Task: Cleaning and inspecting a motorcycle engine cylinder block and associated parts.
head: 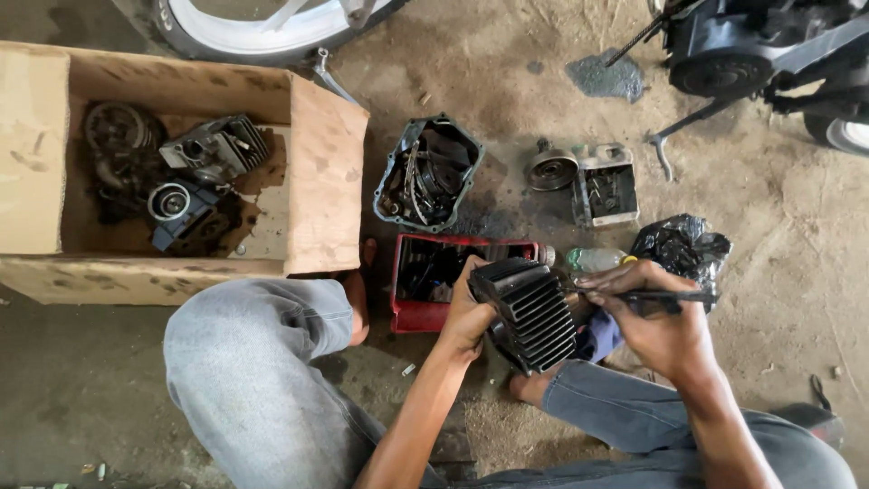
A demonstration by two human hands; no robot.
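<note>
My left hand [468,312] grips a black finned engine cylinder [531,312] by its left side, holding it above the floor between my knees. My right hand [654,317] pinches a thin dark tool [674,296] that lies level, its left end touching the cylinder's right side. A bit of blue cloth [597,337] shows under my right hand. Just behind the cylinder sits a red tray [412,312] with dark parts in it.
A cardboard box [321,181] at left holds several greasy engine parts. On the dirt floor lie a dark engine cover [427,172], a round metal part [552,169], a small metal housing [607,188], a plastic bottle [593,259] and a black bag [679,244]. Motorcycle parts [724,54] and a wheel [253,27] stand behind.
</note>
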